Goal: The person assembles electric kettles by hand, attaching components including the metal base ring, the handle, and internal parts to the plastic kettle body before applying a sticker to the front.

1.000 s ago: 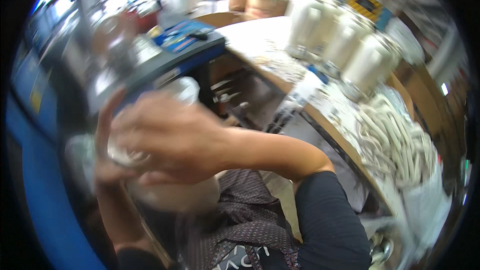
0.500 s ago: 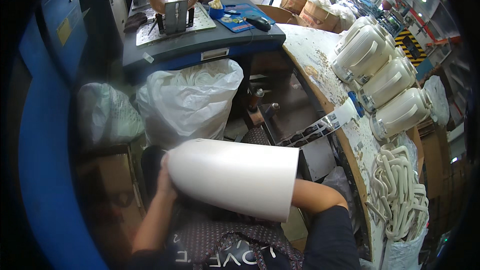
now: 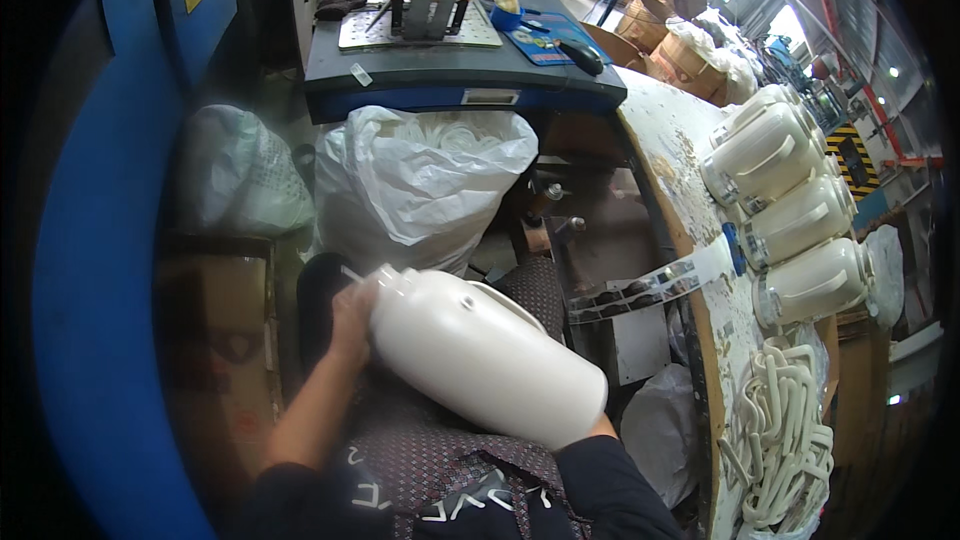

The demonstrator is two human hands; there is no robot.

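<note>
A glossy white thermos jug shell (image 3: 490, 355) lies tilted across my lap, its narrow neck toward the left and its wide end toward the lower right. Along its far side runs a white handle (image 3: 508, 302), and a small round hole shows near the neck. My left hand (image 3: 352, 320) is closed at the neck end, slightly blurred. A thin pale strip sticks up by its fingers; whether they hold it I cannot tell. Only a bit of my right wrist shows at the wide end; the right hand itself is hidden by the shell.
Ahead stands a white sack (image 3: 410, 175) of pale rings, below a dark bench (image 3: 420, 75) with a metal fixture. On the worn white table (image 3: 660, 130) at right are finished-looking jugs (image 3: 815, 280) and a heap of white handles (image 3: 785, 430). A blue cabinet (image 3: 95, 270) borders the left.
The jug shell has turned about its length, bringing its handle and small hole into sight. Its wide end has dropped and now faces away. My view has shifted left.
</note>
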